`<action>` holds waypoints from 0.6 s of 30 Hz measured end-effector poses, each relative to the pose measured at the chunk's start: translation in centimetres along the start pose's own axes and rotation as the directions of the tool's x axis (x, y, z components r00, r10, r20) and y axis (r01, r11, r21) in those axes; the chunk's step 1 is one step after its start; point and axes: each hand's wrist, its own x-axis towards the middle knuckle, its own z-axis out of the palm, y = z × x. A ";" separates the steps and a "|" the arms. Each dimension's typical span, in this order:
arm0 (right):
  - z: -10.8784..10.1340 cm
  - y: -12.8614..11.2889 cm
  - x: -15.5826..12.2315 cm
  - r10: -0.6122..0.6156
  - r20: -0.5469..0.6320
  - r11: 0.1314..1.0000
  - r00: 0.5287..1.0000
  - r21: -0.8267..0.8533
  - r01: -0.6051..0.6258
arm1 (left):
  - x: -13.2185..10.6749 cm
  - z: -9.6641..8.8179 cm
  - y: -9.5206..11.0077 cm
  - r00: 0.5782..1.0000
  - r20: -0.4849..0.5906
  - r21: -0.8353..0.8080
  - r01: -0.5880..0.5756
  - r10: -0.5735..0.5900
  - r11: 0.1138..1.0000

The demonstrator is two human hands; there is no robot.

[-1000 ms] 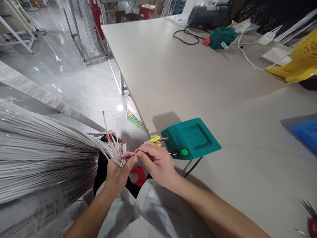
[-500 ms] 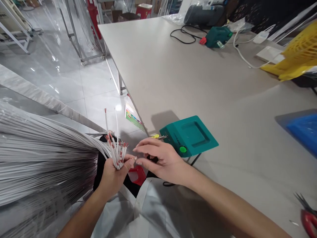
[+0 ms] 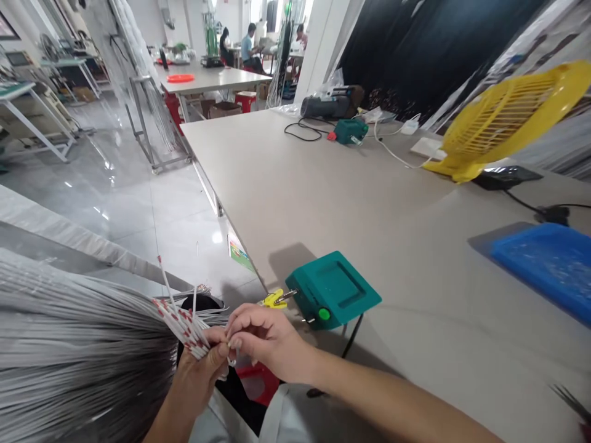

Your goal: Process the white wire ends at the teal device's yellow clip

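Observation:
My left hand (image 3: 198, 372) is closed round a bundle of thin white wires (image 3: 184, 329) with reddish ends fanning up and left. Two of these wires stick up higher than the others. Fingertips pinched, my right hand (image 3: 268, 341) meets the left thumb and forefinger; what lies between them is too small to make out. Just beyond it, on the table edge, sits a green tester box (image 3: 335, 289) with a green button and a recessed top. A yellow clip (image 3: 276, 299) is attached at its left side.
A large mass of white wires (image 3: 83, 344) hangs at the left. On the table (image 3: 300, 203) are a yellow fan (image 3: 503, 123), a blue tray (image 3: 549, 264) and another green device (image 3: 351, 131). A red stool (image 3: 258, 384) stands below my hands. People sit far off.
The view has tilted up, showing more of the room. My right hand has gone from spread fingers to a pinch against my left fingertips. The wire bundle leans further left.

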 end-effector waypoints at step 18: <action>0.7 1.6 0.0 0.221 0.033 0.849 0.975 0.485 -0.209 | -0.3 1.3 -1.5 0.996 0.005 -0.368 0.088 -0.092 0.926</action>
